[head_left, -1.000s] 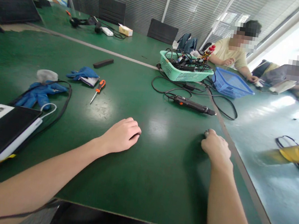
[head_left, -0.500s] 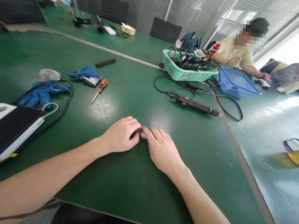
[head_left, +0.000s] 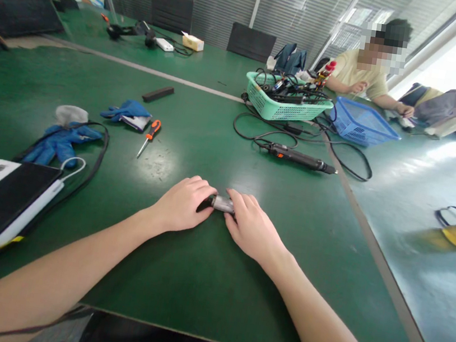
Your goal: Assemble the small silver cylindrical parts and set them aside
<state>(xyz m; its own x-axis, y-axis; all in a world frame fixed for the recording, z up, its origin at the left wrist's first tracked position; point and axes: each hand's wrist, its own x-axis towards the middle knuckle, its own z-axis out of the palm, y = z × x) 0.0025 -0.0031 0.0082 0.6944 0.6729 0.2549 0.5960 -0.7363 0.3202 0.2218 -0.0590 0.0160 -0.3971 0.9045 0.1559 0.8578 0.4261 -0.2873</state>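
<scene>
A short black-and-silver cylindrical thing (head_left: pixel 223 204) lies across between my two hands, just above or on the green table (head_left: pixel 204 281); its exact kind I cannot make out. My left hand (head_left: pixel 185 204) is closed around its dark end. On the silver end, the thumb and fingers of my right hand (head_left: pixel 251 225) are closed. Both ends are partly hidden by my fingers. Farther off lie an orange-and-black screwdriver (head_left: pixel 150 136) and a black electric screwdriver (head_left: pixel 297 158) with its cable.
Blue gloves (head_left: pixel 56 141) and a black-and-white device (head_left: pixel 2 207) with cables lie to the left, near a dark bar (head_left: pixel 158 94). A green basket (head_left: pixel 287 112) full of tools stands beside a blue basket (head_left: pixel 362 125). Several people sit around the table.
My right hand has shifted slightly right along the thing, so more of its silver middle shows. My left hand keeps its hold. The view has moved slightly.
</scene>
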